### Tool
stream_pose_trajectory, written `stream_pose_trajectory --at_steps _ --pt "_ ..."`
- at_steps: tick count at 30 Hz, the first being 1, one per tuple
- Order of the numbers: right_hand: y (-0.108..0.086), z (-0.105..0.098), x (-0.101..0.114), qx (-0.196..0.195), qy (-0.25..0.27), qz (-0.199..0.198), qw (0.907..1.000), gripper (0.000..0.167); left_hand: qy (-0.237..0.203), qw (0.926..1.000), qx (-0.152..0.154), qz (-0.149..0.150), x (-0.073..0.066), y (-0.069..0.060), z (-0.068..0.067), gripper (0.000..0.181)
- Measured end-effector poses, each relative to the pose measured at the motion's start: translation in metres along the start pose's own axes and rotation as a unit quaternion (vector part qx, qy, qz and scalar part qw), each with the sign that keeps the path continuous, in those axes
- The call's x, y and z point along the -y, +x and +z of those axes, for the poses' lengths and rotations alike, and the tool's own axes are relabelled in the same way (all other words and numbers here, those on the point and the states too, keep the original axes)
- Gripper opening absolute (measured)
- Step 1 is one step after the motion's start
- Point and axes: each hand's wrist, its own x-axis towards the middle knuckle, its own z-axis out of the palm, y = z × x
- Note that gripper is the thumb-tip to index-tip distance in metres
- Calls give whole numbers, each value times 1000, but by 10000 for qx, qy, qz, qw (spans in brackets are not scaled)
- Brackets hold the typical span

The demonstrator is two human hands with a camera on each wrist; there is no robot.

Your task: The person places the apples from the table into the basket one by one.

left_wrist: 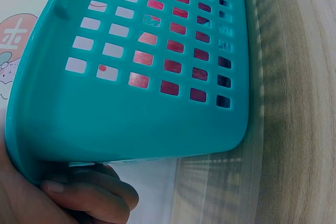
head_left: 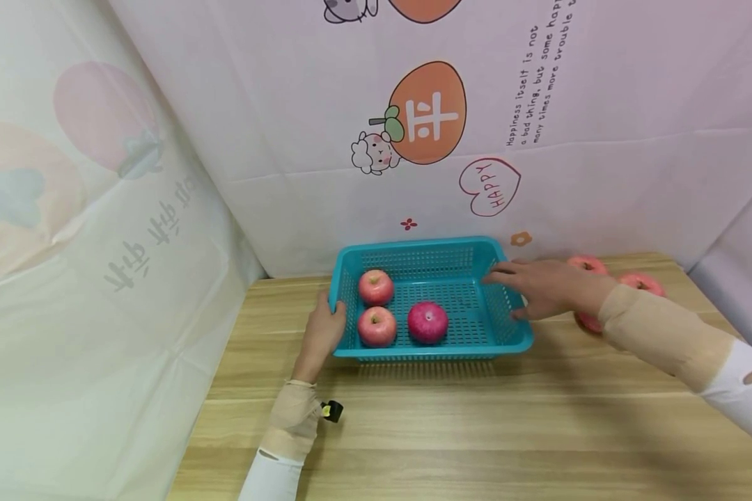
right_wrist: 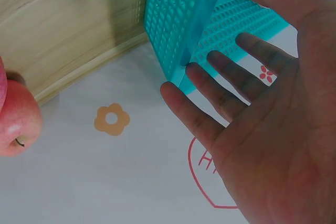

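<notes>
A turquoise plastic basket (head_left: 451,353) with perforated walls stands at the back of the table, holding two pinkish-red apples (head_left: 376,287) on its left side and a dark magenta round fruit (head_left: 428,322) beside them. My left hand (head_left: 322,327) grips the basket's left rim; the left wrist view shows curled fingers (left_wrist: 100,195) under that rim. At the opposite end, my right hand (head_left: 542,287) hovers over the right rim with spread, fairly straight fingers and nothing held. In the right wrist view the palm (right_wrist: 273,140) shows empty.
Red apples (head_left: 642,282) lie on the table to the right, partly hidden behind my right forearm. A printed cloth (head_left: 301,223) hangs close behind the basket, and another cloth (head_left: 131,362) borders the left side. Wood-grain table (head_left: 476,431) extends in front of the basket.
</notes>
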Motion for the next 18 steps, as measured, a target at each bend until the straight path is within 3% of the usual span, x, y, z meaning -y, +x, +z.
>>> stream_pose_trajectory --at_steps 18 --pt "-14 -3 -8 0 -145 261 9996 75 12 10000 -82 46 -2 -1 0 45"
